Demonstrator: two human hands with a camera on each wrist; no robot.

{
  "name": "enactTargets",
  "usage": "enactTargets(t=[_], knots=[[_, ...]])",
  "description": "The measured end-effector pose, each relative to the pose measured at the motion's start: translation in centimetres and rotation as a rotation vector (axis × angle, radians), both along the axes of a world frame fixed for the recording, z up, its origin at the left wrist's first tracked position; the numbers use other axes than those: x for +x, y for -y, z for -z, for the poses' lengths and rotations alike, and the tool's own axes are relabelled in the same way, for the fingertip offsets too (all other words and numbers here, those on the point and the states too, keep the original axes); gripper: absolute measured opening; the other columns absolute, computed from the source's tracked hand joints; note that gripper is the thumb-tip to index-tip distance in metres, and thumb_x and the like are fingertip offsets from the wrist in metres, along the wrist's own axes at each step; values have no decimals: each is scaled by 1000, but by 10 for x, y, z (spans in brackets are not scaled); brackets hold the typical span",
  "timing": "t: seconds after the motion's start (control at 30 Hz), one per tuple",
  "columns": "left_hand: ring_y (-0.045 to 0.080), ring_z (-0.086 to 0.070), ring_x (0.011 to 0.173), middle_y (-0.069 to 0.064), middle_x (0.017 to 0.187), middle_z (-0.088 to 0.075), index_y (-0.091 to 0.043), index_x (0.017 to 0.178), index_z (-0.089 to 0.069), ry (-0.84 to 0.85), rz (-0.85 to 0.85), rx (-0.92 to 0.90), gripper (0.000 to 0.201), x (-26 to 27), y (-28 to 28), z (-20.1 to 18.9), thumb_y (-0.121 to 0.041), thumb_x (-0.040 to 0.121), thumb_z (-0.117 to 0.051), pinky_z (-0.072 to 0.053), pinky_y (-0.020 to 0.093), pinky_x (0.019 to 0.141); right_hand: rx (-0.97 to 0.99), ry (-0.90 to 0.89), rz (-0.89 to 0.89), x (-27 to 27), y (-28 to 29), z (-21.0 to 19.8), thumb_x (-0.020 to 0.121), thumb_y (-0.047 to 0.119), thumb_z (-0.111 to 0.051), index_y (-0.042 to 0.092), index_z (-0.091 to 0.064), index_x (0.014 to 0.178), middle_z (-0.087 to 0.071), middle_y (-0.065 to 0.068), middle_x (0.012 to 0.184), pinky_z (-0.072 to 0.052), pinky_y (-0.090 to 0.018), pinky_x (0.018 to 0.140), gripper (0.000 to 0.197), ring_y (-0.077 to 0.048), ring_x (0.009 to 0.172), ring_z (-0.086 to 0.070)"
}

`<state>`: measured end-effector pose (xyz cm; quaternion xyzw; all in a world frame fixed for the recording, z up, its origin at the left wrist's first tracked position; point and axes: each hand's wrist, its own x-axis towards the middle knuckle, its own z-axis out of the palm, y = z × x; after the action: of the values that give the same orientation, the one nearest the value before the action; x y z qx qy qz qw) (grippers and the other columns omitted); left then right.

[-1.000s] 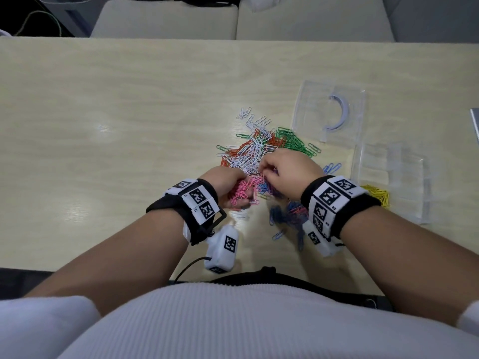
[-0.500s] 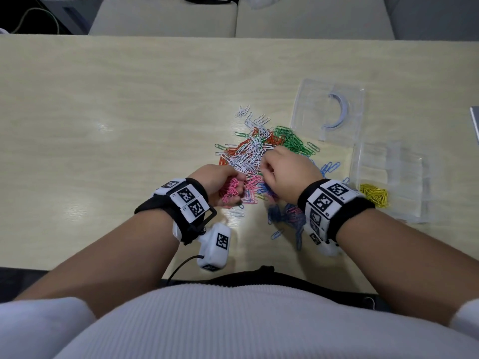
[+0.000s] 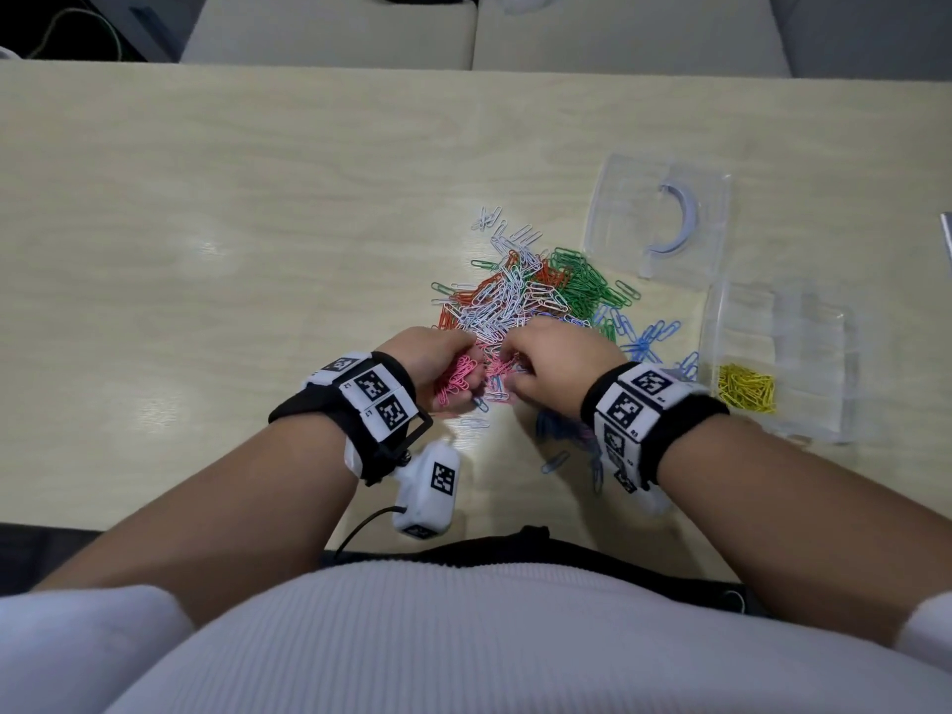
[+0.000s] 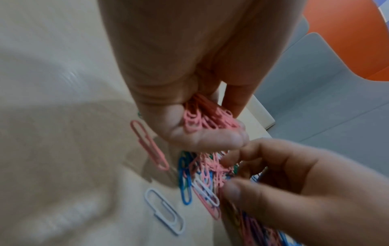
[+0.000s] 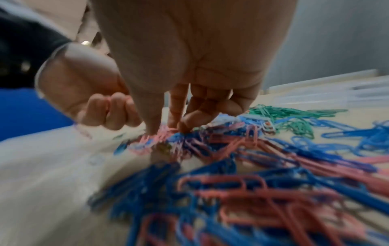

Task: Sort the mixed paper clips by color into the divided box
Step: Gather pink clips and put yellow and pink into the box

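Pink paper clips [image 4: 207, 119] sit bunched in the left hand [image 3: 435, 360], fingers curled round them with the thumb under the bundle, held just above the table [image 3: 206, 249]. Right beside it, the right hand [image 3: 554, 365] dips thumb and forefinger into the near edge of the mixed pile [image 3: 515, 301], tips closing onto pink clips tangled with blue ones; the blur leaves it unclear whether a clip is actually pinched yet. So the next pink clips lie directly under the right fingertips [image 5: 152, 131], between the 2 hands, and the right hand is the nearer picker with the left as the holding hand. They lie at all angles there, so no single long axis to line up on. Farther out, white, orange and green clips spread away from the person, blue ones trail to the right. Beyond those sits the divided box [image 3: 772, 322], clear plastic, with yellow clips [image 3: 747, 389] in 1 near compartment; its lid [image 3: 664, 219] lies flat just behind.
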<state>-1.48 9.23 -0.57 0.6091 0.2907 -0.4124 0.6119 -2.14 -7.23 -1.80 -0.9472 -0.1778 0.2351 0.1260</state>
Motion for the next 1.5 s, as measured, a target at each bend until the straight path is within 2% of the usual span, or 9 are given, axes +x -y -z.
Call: enactTargets(t=[0.07, 0.33, 0.57, 0.7, 0.8, 0.93, 1.07, 1.27, 1.5], knots=[[16, -40, 28, 6, 47, -47, -11, 70, -46, 4, 15, -3, 34, -1, 0, -1, -25, 101, -41, -38, 25, 50, -53, 39, -45, -2, -3, 3, 88, 41, -54, 28, -56, 112, -54, 1, 111, -46, -34, 81, 26, -21, 104, -56], [14, -45, 43, 6, 56, -51, -13, 67, -45, 12, 32, 32, 35, 1, 1, 0, -24, 101, -43, -35, 15, 39, -6, 43, 59, -1, -1, 0, 86, 28, -52, 30, -53, 87, -53, 6, 95, -44, -31, 76, 3, -21, 93, -58], [23, -56, 53, 12, 61, -59, -7, 81, -58, 23, 33, 80, 28, 4, 6, 3, -24, 98, -44, -50, 24, 42, 370, -4, 203, 2, -11, -24, 77, 22, -61, 26, -61, 80, -61, 11, 71, -44, -26, 66, 5, -6, 70, -53], [26, -61, 59, 15, 76, -60, -7, 85, -58, 19, 67, 78, 10, 3, 4, 3, -14, 90, -53, -55, 30, 51, 433, -11, 91, 2, -20, -28, 81, 24, -67, 25, -68, 88, -62, 12, 83, -43, -23, 74, 7, -7, 80, -55], [19, -53, 52, 9, 63, -56, -9, 82, -56, -11, 8, 52, 17, 5, -8, 1, -21, 93, -53, -49, 21, 43, 490, 41, 105, 1, -20, -24, 83, 22, -64, 27, -67, 91, -57, 9, 89, -37, -21, 73, 10, -6, 83, -51], [11, -50, 37, 1, 49, -52, -14, 72, -50, -10, -112, 72, 33, 9, -27, -1, -29, 100, -44, -44, 16, 38, 266, 4, -4, -8, -30, -17, 84, 25, -57, 26, -60, 86, -55, 6, 88, -43, -29, 75, 3, -15, 87, -54], [10, -47, 34, -1, 45, -50, -16, 68, -47, -13, -198, 90, 36, 10, -40, -4, -29, 101, -42, -42, 15, 35, 42, -33, -181, -18, -50, -10, 90, 41, -53, 27, -61, 106, -60, 3, 109, -46, -35, 89, 23, -20, 104, -58], [9, -49, 35, -1, 47, -53, -15, 70, -49, -51, -336, 27, 31, 7, -46, -3, -28, 99, -47, -43, 14, 37, 13, -7, -157, -17, -71, -5, 86, 62, -51, 21, -54, 119, -61, -3, 110, -48, -37, 84, 53, -26, 101, -60], [7, -43, 35, -2, 50, -49, -17, 62, -48, -41, -394, -96, 35, 12, -43, -19, -27, 96, -51, -39, 12, 38, 51, -39, -69, -16, -80, -4, 83, 66, -52, 18, -57, 112, -61, -3, 103, -46, -34, 75, 56, -25, 95, -60]])
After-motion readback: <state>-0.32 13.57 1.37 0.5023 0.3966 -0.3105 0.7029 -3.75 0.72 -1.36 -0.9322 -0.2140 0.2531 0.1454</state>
